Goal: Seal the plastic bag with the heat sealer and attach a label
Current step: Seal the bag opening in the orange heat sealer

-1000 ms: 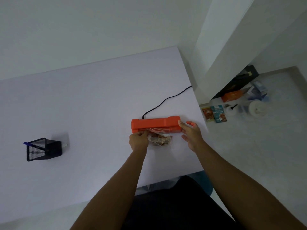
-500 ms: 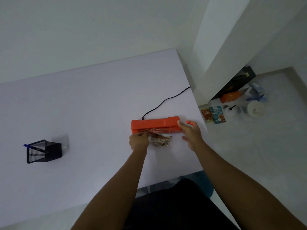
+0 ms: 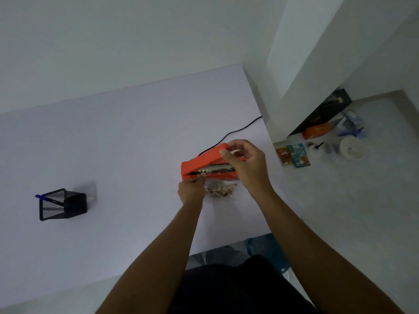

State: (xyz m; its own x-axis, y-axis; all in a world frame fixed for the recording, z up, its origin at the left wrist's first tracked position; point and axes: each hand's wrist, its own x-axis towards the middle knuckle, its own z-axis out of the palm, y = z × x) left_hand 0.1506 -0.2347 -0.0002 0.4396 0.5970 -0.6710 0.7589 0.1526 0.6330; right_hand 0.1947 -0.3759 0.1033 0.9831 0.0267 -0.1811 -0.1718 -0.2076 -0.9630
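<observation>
An orange heat sealer [image 3: 201, 160] lies on the white table [image 3: 113, 143] near its right edge, with its lid raised at the right end so the dark sealing strip shows. My right hand [image 3: 246, 163] grips the raised end of the lid. A clear plastic bag [image 3: 221, 189] with brown contents lies in front of the sealer, its top edge in the sealer's mouth. My left hand [image 3: 191, 189] pinches the bag's upper left corner at the sealer's front. No label is visible.
A black power cord [image 3: 235, 131] runs from the sealer to the table's right edge. A black mesh pen holder [image 3: 62, 206] with a blue pen stands at the left. Packets, a box and containers [image 3: 317, 146] lie on the floor at right.
My right hand moved from beside the sealer's right end onto the lid and lifted it; the sealer was shut before. My left hand stays at the bag's corner.
</observation>
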